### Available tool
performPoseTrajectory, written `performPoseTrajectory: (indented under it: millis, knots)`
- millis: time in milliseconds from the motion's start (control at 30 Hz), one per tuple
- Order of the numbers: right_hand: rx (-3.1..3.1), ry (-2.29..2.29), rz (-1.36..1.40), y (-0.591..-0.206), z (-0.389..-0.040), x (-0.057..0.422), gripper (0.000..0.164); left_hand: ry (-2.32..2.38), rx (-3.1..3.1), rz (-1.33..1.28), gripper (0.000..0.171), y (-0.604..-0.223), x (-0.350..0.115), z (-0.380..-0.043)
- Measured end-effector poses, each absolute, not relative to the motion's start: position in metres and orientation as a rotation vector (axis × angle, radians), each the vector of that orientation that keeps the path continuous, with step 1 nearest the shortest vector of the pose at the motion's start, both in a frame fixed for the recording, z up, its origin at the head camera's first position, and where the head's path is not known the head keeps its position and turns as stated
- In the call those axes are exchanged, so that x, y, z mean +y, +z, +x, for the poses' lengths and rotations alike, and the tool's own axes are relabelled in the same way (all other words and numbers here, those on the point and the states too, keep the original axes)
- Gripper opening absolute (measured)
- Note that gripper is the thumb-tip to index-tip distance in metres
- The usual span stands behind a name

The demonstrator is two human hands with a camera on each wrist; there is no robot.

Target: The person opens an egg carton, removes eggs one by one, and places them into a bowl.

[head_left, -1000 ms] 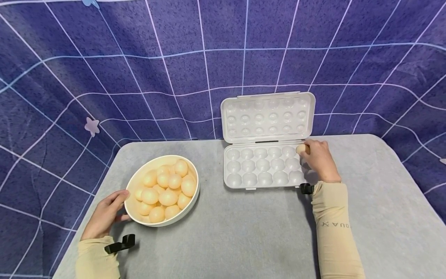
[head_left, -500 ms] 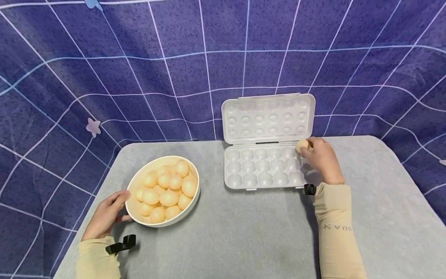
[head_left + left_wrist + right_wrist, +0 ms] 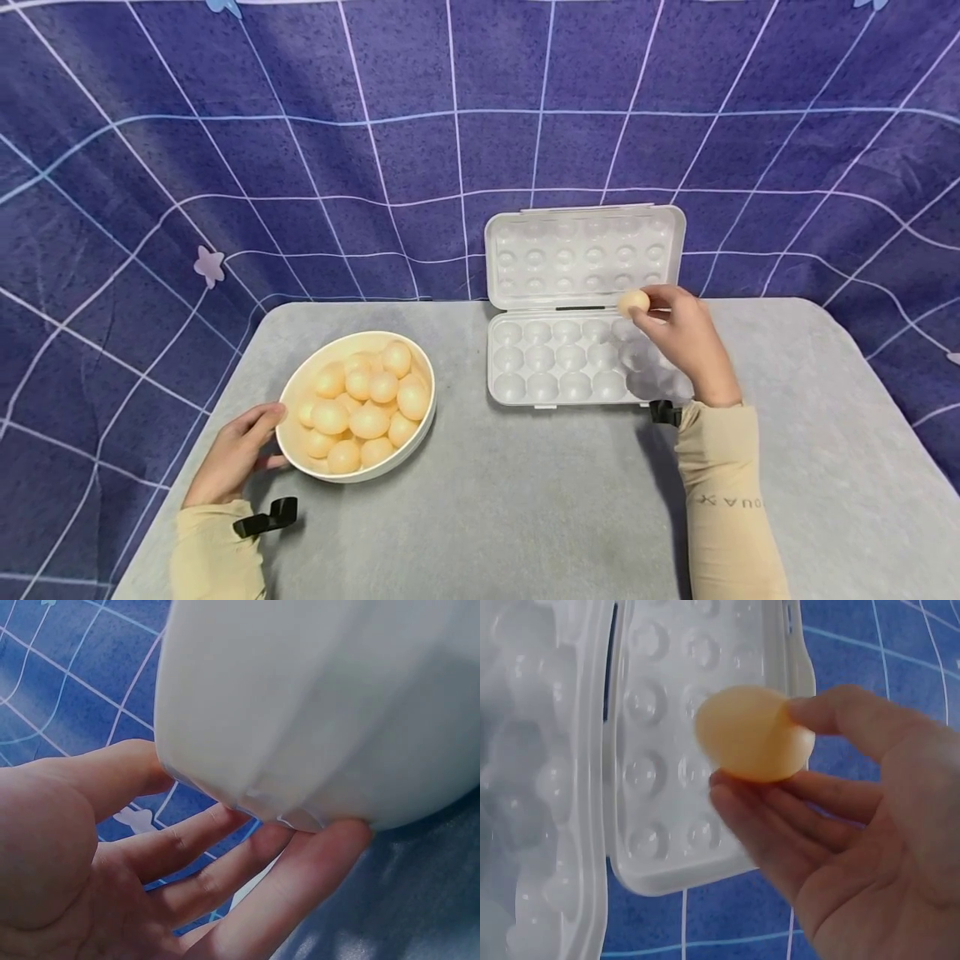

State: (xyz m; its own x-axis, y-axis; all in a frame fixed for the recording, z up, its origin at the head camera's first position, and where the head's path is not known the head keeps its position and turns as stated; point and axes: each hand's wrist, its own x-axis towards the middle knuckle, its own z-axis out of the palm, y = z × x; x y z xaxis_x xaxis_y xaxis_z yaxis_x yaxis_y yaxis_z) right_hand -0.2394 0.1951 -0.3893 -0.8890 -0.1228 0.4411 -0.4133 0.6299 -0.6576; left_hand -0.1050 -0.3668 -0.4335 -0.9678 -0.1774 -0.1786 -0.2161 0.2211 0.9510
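Observation:
My right hand (image 3: 681,332) pinches a pale egg (image 3: 633,303) between thumb and fingers. In the head view it is over the back right of a white plastic egg box (image 3: 576,387), near the hinge. The right wrist view shows the same egg (image 3: 746,735) in front of the box's dimpled lid (image 3: 641,791). Rows of hollows in the base hold nothing where I can see them; my hand covers some on the right. At the left, my left hand (image 3: 234,454) holds the edge of a white bowl (image 3: 411,457) full of eggs (image 3: 369,421). Its thumb and fingertips touch the bowl in the left wrist view.
The box lid (image 3: 585,250) stands raised against a purple gridded curtain (image 3: 495,150) behind the grey table (image 3: 480,500). A strip of grey tabletop separates bowl and box. Each wrist wears a black mount (image 3: 266,518).
My right hand has lifted slightly and shifted left with the egg, away from the back right hollow. My left hand stays at the bowl. The head view has shifted a little.

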Motion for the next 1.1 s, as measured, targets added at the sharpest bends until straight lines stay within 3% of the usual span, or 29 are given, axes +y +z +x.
performPoseTrajectory:
  millis: [867, 1100]
  knots:
    - [-2.318, 1.078, 0.749, -0.38, -0.224, 0.13, 0.03, 1.888, 2.432, -0.367, 0.061, -0.43, -0.369, -0.106]
    - [-2.326, 1.068, 0.858, -0.377, -0.219, 0.097, 0.03, 1.924, 2.392, -0.377, 0.052, -0.442, -0.378, -0.109]
